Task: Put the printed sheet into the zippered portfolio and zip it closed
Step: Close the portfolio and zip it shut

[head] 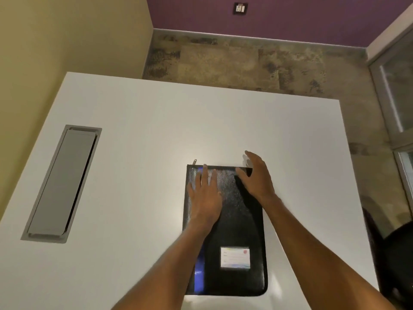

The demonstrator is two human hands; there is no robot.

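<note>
Portfolio (232, 233) flat under both hands, table (138, 153).

There is one view only, from a wide-angle camera worn on the person's head. It looks forward and steeply down onto the white bench (223, 121), from above its near edge. The bench fills most of the picture; its far edge and far left corner show in full, with floor (245, 63) and the foot of two walls beyond. Straight lines bow toward the margins. The camera sits close: both forearms enter from the bottom edge, and the left hand (204, 195) and right hand (257, 177) lie near the middle.
</note>
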